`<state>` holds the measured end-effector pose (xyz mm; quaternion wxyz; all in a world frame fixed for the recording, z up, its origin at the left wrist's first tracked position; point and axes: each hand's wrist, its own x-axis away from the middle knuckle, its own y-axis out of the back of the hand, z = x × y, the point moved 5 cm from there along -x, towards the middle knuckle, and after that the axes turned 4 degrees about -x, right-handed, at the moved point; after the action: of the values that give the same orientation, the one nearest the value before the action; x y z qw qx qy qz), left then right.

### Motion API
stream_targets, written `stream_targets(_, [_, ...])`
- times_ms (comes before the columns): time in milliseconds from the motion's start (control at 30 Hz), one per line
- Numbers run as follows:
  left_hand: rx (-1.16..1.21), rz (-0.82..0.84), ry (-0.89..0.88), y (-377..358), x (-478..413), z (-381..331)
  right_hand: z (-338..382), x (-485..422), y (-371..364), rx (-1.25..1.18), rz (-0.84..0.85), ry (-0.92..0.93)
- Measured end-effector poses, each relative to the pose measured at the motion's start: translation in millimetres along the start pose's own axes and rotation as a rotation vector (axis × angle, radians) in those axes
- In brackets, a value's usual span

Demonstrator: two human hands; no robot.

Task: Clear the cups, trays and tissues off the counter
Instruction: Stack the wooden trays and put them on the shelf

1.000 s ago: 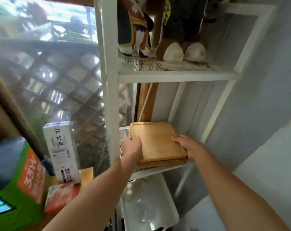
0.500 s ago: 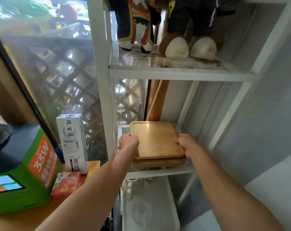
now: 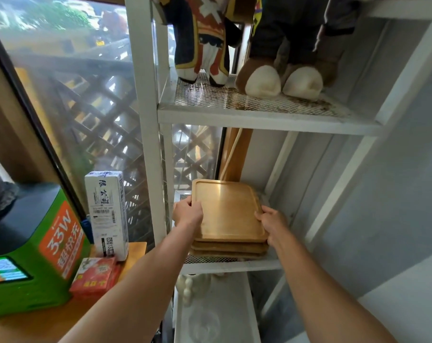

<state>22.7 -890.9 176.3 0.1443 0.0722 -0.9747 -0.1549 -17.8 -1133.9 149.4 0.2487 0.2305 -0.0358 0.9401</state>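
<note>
Both hands clasp the top wooden tray (image 3: 228,211): my left hand (image 3: 188,214) on its left edge, my right hand (image 3: 271,220) on its right. It has settled squarely onto the stack on the mesh shelf (image 3: 234,264), so this tray seems stowed.

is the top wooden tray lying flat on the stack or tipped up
Flat. The top square wooden tray lies level on the stacked wooden trays on the white mesh shelf, left hand and right hand gripping its sides.
</note>
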Motion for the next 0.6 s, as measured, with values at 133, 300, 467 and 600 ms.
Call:
stream_targets(133, [0.001,0.002,0.004,-1.8,-2.5,2.1,-4.4,-1.4,3.1,-0.024,0.002,0.013])
stream_targets(300, [0.043,0.010,0.010,-3.5,-2.1,-0.9,-0.5,-0.1,8.3,-0.035,-0.008,0.040])
stream_targets(467, [0.022,-0.018,0.027,-1.1,1.4,12.7,-6.3,8.7,3.6,0.057,0.002,0.042])
stream_targets(600, [-0.016,-0.019,0.009,-0.2,4.6,18.1,-6.8,16.2,2.7,0.133,-0.005,0.087])
